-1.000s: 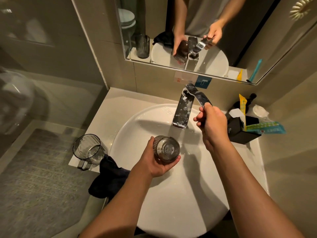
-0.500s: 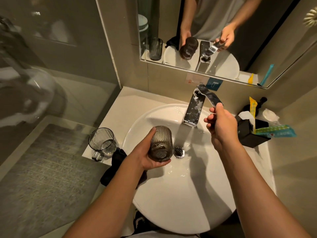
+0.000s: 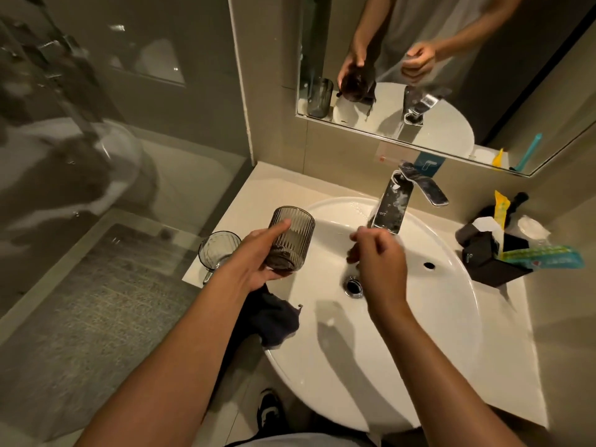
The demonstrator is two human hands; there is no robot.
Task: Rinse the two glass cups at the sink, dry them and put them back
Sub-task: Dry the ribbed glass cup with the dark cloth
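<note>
Dim, warm overhead light. The white ceramic sink basin [image 3: 419,317] gleams and carries soft arm shadows. The right hand [image 3: 377,262] is motion-blurred. Wide-angle distortion bends the edges; glare streaks the glass shower panel [image 3: 80,124].

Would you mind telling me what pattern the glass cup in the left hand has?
Smoky grey-brown glass cup with vertical ribs, seen best in the head view.

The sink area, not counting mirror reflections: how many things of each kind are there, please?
Glass cups: 2, the ribbed cup in the left hand and the handled cup on the counter
Dark cloths: 1
Faucets: 1
Black boxes: 1
Total: 5

The right hand holds nothing.
</note>
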